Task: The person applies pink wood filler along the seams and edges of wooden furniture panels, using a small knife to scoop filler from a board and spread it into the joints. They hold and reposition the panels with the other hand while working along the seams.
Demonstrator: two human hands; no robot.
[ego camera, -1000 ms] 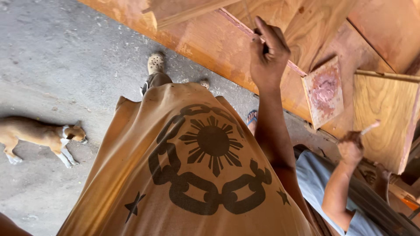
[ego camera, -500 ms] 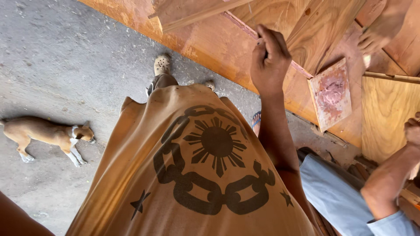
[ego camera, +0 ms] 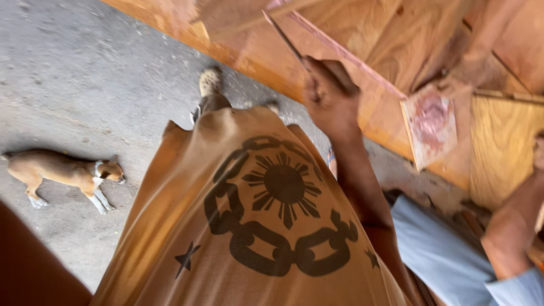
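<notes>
I see the broad reddish-brown plywood panel (ego camera: 362,51) slanting above the grey concrete floor (ego camera: 73,85). My right hand (ego camera: 328,96), arm stretched upward, fingers curled shut, grips its thin raised edge. My left hand is out of view. A tan-and-white dog (ego camera: 62,173) lies left.

Soft daylight, even and fairly bright on the grey concrete floor (ego camera: 73,73); no hard shadows, only a faint one under the tan-and-white dog (ego camera: 62,173) lying at left, and no glare. Strong warm orange cast over the reddish plywood boards (ego camera: 362,39) and the orange printed shirt (ego camera: 255,226), plus a dark out-of-focus mass in the lower left corner. Motion blur smears the upper right: the raised right hand (ego camera: 328,96), the small square wooden block (ego camera: 430,122) and another person's forearm (ego camera: 518,221) are all soft, while shirt print and dog stay reasonably sharp.
</notes>
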